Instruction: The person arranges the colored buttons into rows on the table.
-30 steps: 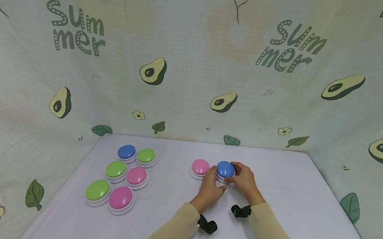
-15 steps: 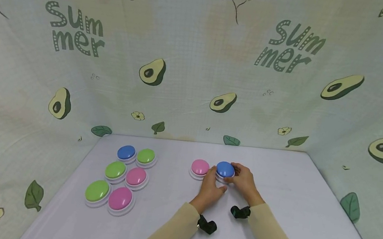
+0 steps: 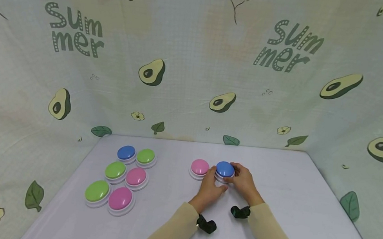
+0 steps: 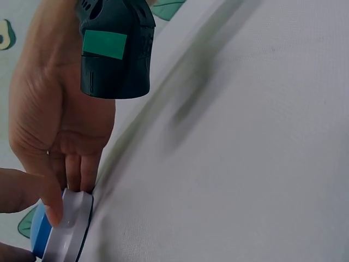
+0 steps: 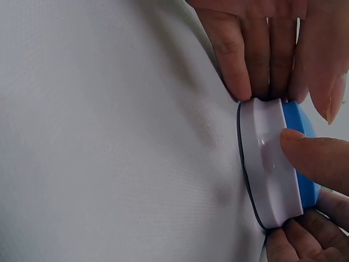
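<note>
A blue push button (image 3: 225,169) on a round white base stands at the back of the table, right of a pink push button (image 3: 200,167). My right hand (image 3: 245,184) holds the blue one, thumb (image 5: 313,158) on the front of its base and fingers round its right side. Against its left side rest the nearly straight fingers of my left hand (image 3: 208,192), between the two buttons; its thumb is apart from the base. In the left wrist view, the button's base (image 4: 68,229) shows at the lower left, partly covered by fingers.
At the left of the white table (image 3: 166,219) several more push buttons stand in two columns: a blue one (image 3: 126,152), green ones (image 3: 96,190) and pink ones (image 3: 120,198). A printed cloth (image 3: 191,56) hangs behind and beside the table.
Both hands stay at the blue push button, with hardly any movement. The view shifts very slightly; the other buttons keep their places.
</note>
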### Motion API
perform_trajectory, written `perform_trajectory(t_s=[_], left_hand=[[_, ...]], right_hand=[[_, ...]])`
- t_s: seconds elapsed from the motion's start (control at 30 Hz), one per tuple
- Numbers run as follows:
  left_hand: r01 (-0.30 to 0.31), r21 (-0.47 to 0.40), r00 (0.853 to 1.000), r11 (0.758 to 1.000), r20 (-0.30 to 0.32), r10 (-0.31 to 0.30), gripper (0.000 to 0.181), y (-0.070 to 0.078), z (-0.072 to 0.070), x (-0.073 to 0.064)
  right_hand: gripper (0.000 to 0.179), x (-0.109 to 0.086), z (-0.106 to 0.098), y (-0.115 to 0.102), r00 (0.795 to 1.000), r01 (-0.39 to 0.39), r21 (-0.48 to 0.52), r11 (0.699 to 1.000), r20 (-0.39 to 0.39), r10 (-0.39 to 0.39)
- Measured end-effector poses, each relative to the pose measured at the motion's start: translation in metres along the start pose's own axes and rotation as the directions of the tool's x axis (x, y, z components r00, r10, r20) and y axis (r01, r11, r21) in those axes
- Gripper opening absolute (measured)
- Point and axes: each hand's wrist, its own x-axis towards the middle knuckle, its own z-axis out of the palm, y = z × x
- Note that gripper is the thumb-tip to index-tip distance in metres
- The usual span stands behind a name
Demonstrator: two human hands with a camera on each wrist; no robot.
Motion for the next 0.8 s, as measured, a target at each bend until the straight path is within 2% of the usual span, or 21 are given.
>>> perform_trajectory(t_s=[0.27,0.5,0.8], left_hand=[[0.000,-0.001,1.000,1.000,-0.011,0.000,0.081,0.000,0.000,-0.001],[-0.007,0.000,1.000,1.000,0.000,0.007,0.081,0.001,-0.003,-0.005],[-0.058,-0.058,0.997,0.997,0.055,0.061,0.076,0.003,-0.026,-0.021]], right_hand=[[0.072,-0.002,0.002,0.001,1.000,-0.004,0.006,1.000,-0.009,0.004],[0.072,-0.007,0.005,-0.001,0.999,0.001,-0.013,1.000,-0.052,-0.002],[0.071,-0.015,0.006,-0.016,0.985,0.046,-0.158,0.986,-0.156,-0.071]])
